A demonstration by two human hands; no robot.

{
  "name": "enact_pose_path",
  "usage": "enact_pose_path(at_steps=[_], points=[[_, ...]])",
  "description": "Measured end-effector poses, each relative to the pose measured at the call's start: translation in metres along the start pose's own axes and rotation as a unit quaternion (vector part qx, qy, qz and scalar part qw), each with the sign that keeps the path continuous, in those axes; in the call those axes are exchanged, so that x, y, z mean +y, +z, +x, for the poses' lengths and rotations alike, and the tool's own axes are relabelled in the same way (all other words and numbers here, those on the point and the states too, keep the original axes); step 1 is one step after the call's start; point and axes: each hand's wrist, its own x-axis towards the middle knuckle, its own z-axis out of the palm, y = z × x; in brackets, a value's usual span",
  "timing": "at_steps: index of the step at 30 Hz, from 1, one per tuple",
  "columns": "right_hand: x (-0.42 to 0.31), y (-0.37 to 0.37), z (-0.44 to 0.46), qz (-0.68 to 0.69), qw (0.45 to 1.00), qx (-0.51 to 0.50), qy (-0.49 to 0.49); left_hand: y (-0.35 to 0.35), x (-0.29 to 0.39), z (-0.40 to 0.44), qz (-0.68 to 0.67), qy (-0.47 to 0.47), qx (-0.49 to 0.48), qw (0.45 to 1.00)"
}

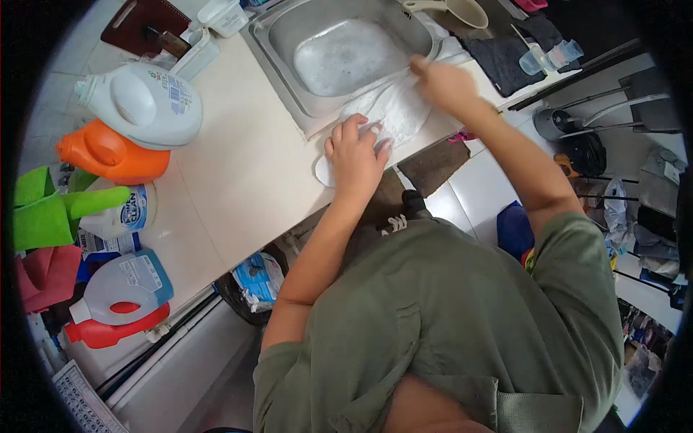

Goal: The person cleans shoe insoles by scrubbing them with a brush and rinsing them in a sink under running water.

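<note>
a pale counter [242, 137] ran past one steel sink [346, 58]. at the left stood two large jugs, one white [144, 105] and one orange [115, 153]; a wide stretch of counter separated them from the left hand [355, 155]. that hand lay palm down, fingers spread, on one white cloth [404, 112], which sat between the sink and the counter's front edge. the right hand [442, 85], blurred, was over the cloth's far side; its grip could not be told. farther right was one pan [468, 13].
</note>
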Motion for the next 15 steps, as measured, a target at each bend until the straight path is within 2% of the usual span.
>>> enact_pose_path(at_steps=[2,4,6,7,9,11,12,15], points=[[-0.043,0.01,-0.036,-0.038,0.991,-0.016,-0.127,-0.001,0.001,0.002,0.006,-0.001,-0.005,1.0],[-0.032,0.018,-0.022,-0.047,0.991,0.017,-0.126,0.002,0.0,0.001,-0.001,-0.008,-0.005,1.0],[-0.005,-0.004,0.005,-0.015,0.999,0.034,0.001,0.002,0.0,-0.002,-0.006,-0.011,-0.003,1.0],[-0.005,-0.006,0.002,-0.016,0.999,0.028,-0.006,0.001,0.001,-0.005,-0.004,-0.016,-0.007,1.0],[-0.049,-0.004,-0.028,-0.017,0.998,-0.005,-0.062,0.003,0.002,0.005,-0.001,-0.014,0.0,1.0],[-0.037,0.015,-0.024,-0.008,0.997,0.022,-0.078,0.001,0.0,0.0,-0.004,-0.008,0.0,1.0],[-0.017,0.012,-0.011,0.029,0.999,0.034,-0.022,0.001,-0.002,0.0,0.002,-0.004,0.0,1.0],[0.021,-0.012,0.002,-0.041,0.998,0.052,0.022,0.0,0.001,0.005,0.017,0.013,0.012,1.0]])
